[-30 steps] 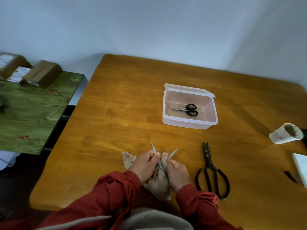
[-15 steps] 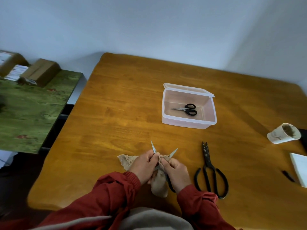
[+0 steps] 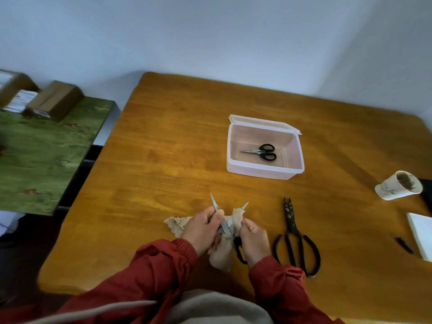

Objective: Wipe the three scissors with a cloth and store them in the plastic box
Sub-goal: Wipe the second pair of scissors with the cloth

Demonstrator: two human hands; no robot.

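A pair of scissors [image 3: 225, 226] with black handles and spread silver blades is at the table's near edge. My left hand [image 3: 201, 228] grips its left blade. My right hand [image 3: 254, 240] pinches a beige cloth [image 3: 236, 219] around the right blade, whose tip pokes out. More cloth hangs below and trails to the left. Small black-handled scissors [image 3: 263, 152] lie inside the open clear plastic box [image 3: 264, 171]. Large black iron scissors [image 3: 295, 239] lie on the table to the right of my hands.
A dirty white cup [image 3: 399, 185] lies tipped at the right edge of the wooden table [image 3: 163, 160], with a white pad [image 3: 420, 235] and a small dark object [image 3: 404, 244] nearer. A green side table [image 3: 42, 155] with cardboard boxes [image 3: 56, 99] stands to the left.
The cloth has bunched up higher along the right blade under my right hand's fingers. The scissors stay spread in the same place; the other scissors and the box have not moved.
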